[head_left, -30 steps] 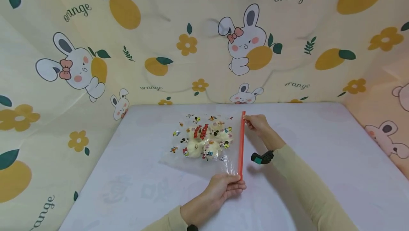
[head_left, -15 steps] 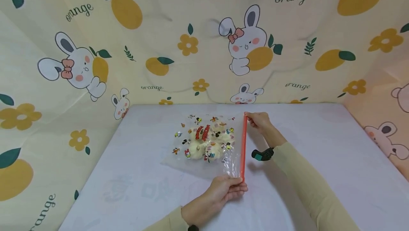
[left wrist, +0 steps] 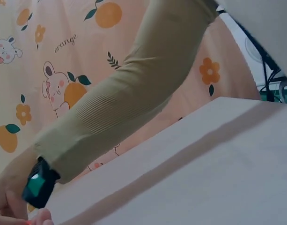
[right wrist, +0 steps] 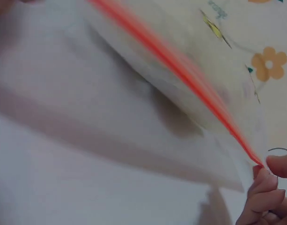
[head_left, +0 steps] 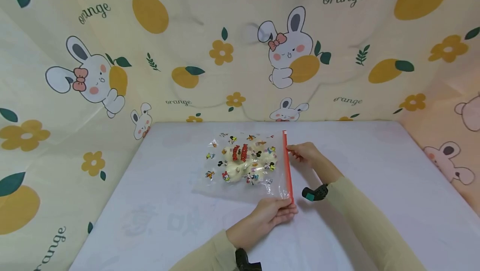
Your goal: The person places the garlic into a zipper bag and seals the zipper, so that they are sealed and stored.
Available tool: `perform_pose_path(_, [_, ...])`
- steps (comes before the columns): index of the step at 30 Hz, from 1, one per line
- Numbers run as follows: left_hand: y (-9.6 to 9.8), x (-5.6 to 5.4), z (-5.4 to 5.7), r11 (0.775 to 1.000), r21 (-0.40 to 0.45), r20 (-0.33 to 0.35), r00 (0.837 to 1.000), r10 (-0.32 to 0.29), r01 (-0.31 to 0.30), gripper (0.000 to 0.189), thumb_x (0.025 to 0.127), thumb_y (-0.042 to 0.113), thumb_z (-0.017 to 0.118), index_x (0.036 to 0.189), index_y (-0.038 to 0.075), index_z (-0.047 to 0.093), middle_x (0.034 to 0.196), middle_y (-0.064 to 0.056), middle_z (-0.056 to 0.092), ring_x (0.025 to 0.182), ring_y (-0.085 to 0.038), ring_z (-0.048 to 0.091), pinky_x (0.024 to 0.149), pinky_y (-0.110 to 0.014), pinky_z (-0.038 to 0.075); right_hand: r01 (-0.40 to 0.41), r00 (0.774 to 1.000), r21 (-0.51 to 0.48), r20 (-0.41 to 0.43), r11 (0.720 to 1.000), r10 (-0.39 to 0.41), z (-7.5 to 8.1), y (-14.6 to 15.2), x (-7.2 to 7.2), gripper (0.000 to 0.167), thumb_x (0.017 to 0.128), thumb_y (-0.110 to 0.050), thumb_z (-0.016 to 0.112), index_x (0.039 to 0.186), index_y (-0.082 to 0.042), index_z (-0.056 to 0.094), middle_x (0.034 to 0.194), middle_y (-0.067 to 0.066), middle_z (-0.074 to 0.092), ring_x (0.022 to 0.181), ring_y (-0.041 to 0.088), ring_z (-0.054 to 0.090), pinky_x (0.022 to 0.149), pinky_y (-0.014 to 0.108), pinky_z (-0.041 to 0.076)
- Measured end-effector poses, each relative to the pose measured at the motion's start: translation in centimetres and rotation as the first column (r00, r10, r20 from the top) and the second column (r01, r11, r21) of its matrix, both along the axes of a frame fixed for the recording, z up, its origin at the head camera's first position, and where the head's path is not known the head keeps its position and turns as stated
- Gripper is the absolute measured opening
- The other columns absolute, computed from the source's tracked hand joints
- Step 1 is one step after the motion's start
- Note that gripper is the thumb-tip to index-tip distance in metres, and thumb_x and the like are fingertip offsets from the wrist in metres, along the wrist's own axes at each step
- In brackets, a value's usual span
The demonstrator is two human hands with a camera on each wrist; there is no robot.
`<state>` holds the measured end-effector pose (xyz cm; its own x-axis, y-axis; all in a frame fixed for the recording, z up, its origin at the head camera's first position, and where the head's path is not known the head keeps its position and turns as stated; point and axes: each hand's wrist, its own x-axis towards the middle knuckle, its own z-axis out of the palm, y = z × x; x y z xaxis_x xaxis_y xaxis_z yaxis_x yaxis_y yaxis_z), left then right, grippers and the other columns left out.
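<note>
A clear zip-top bag [head_left: 213,183] with red lettering and small cartoon prints lies at the middle of the table, holding several pale cream, rounded items [head_left: 236,173]. Along its right side runs a red zip strip [head_left: 288,166]. My left hand [head_left: 268,217] grips the near end of this strip, thumb on top and fingers underneath. A little short of the far end, my right hand [head_left: 307,154] pinches the strip at its outer edge. The right wrist view shows thumb and fingers [right wrist: 265,192] closing on the red strip [right wrist: 180,70], with the bag bulging behind it.
A white-covered table [head_left: 150,212] extends around the bag on all sides. Behind and beside it hangs a cream cloth [head_left: 232,21] printed with rabbits and oranges. Black wrist cameras sit on both wrists, the right one [head_left: 315,192] close above the tabletop. Cables [left wrist: 269,75] show at the far right in the left wrist view.
My right hand has come back toward me from the strip's far end, which now sticks out beyond the fingers. My left hand has shifted slightly right and away from me, tilting the strip.
</note>
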<state>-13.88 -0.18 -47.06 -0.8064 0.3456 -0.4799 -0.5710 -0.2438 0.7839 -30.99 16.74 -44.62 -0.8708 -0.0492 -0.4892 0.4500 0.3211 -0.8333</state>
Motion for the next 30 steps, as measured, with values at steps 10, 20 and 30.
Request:
perform_pose_path(10, [2.0, -1.5, -0.4, 1.0, -0.004, 0.019, 1.0, 0.011, -0.011, 0.025, 0.093, 0.012, 0.061, 0.112, -0.004, 0.065, 0.095, -0.009, 0.076, 0.086, -0.011, 0.072, 0.087, -0.027, 0.061, -0.071, 0.994, 0.019, -0.079, 0.997, 0.072, 0.0, 0.8, 1.3, 0.022, 0.093, -0.021, 0.061, 0.075, -0.01, 0.062, 0.058, -0.009, 0.051, 0.055, 0.004, 0.044, 0.051, 0.017, 0.038])
perform_pose_path(20, [2.7, -1.1, 0.3, 0.998, 0.023, 0.034, 0.998, -0.058, 0.058, 0.028, 0.098, 0.015, 0.053, 0.115, -0.004, 0.063, 0.111, -0.021, 0.072, 0.105, -0.026, 0.071, 0.097, -0.036, 0.057, -0.019, 0.999, -0.016, -0.046, 1.0, 0.018, -0.1, 1.2, 1.2, 0.021, 0.095, -0.025, 0.06, 0.094, -0.004, 0.061, 0.062, -0.009, 0.052, 0.057, 0.003, 0.046, 0.053, 0.015, 0.04])
perform_pose_path(30, [0.0, -1.9, 3.2, 0.992, -0.048, -0.136, 0.984, -0.119, 0.113, 0.029, 0.095, 0.013, 0.058, 0.114, -0.006, 0.065, 0.106, -0.021, 0.073, 0.079, -0.008, 0.071, 0.082, -0.026, 0.062, -0.038, 0.999, -0.082, -0.037, 0.996, 0.035, 2.1, 2.3, 1.4, 0.041, 0.098, -0.023, 0.053, 0.127, 0.006, 0.049, 0.072, -0.01, 0.058, 0.067, 0.003, 0.052, 0.062, 0.014, 0.047])
